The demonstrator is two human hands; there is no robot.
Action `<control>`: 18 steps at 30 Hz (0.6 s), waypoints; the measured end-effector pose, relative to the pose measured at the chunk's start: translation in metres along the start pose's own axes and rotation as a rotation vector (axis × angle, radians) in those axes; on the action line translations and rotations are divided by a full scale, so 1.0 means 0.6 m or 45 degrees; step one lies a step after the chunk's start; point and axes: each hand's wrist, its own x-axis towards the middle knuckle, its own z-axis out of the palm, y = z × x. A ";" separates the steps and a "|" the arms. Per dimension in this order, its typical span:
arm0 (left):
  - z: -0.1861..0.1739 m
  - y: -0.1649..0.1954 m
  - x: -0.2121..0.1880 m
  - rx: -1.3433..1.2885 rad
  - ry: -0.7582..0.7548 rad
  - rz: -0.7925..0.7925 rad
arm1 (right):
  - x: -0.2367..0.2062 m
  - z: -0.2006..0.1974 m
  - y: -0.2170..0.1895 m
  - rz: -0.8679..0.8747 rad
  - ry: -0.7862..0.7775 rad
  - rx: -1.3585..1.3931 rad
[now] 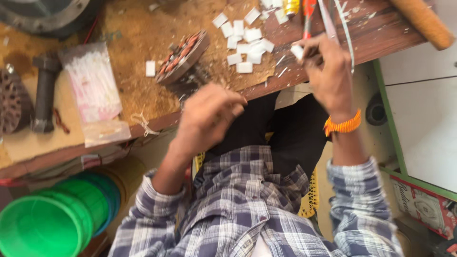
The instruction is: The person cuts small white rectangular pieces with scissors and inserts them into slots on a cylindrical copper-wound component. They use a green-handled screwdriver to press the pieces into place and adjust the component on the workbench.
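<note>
Head view, looking down over the person's plaid shirt point(247, 209) to a wooden counter point(376, 33) strewn with sawdust.

Right hand point(328, 76): raised at the counter's near edge, orange band point(343, 126) on the wrist. Fingers point(312, 47) pinched closed on a small white paper piece point(297, 51); the piece sits at the fingertips, just above the counter edge. A red-handled tool point(308, 16) and thin metal strips point(335, 21) lie just beyond the hand; whether the hand touches them cannot be told.

Left hand point(209, 116): blurred, curled loosely into a fist just below the counter edge, over the dark trousers point(285, 128). Cannot tell whether it holds anything.

Near the hands: a scatter of white paper pieces point(247, 43) on the counter between both hands, well within reach of the right. One stray white piece point(150, 68) lies apart to the left. A round metal motor core with copper-coloured windings point(183, 57) stands tilted on its edge, just above the left hand.

Farther left: a clear plastic bag of thin white strips point(93, 83), a dark metal cylinder point(45, 90), and a second round ribbed part point(10, 102) at the frame edge. A wooden handle point(423, 21) lies at the upper right corner.

Below the counter: stacked green buckets point(52, 219) at lower left.
</note>
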 end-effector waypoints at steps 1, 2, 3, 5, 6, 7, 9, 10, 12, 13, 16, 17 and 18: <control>0.010 0.003 0.002 0.029 -0.054 0.053 | -0.018 0.000 -0.005 -0.069 0.080 0.024; 0.020 0.005 0.003 0.059 -0.107 0.102 | -0.039 0.001 -0.008 -0.138 0.156 0.047; 0.030 0.006 0.004 0.092 -0.158 0.145 | -0.061 0.001 -0.006 -0.207 0.225 0.074; 0.047 0.005 0.004 0.046 -0.095 0.120 | -0.095 0.014 0.009 -0.107 0.323 0.419; 0.051 0.002 0.004 0.032 -0.065 0.114 | -0.110 0.022 0.018 -0.065 0.378 0.597; 0.053 -0.004 0.004 0.092 -0.068 0.173 | -0.121 0.028 0.028 -0.051 0.343 0.682; 0.047 -0.017 -0.007 0.235 -0.055 0.255 | -0.147 0.043 0.042 -0.026 0.227 0.875; 0.039 -0.028 -0.011 0.239 -0.065 0.289 | -0.159 0.050 0.046 0.014 0.225 0.848; 0.015 -0.060 -0.014 0.278 -0.061 0.340 | -0.173 0.064 0.056 0.008 0.205 0.924; 0.003 -0.079 -0.013 0.372 -0.095 0.425 | -0.176 0.073 0.063 -0.020 0.205 1.021; -0.008 -0.136 -0.001 0.391 -0.273 0.529 | -0.185 0.106 0.090 0.095 0.253 1.563; -0.002 -0.152 0.007 0.226 -0.363 0.489 | -0.190 0.118 0.100 0.143 0.283 1.701; 0.005 -0.164 0.011 0.032 -0.473 0.459 | -0.200 0.137 0.108 0.203 0.350 1.779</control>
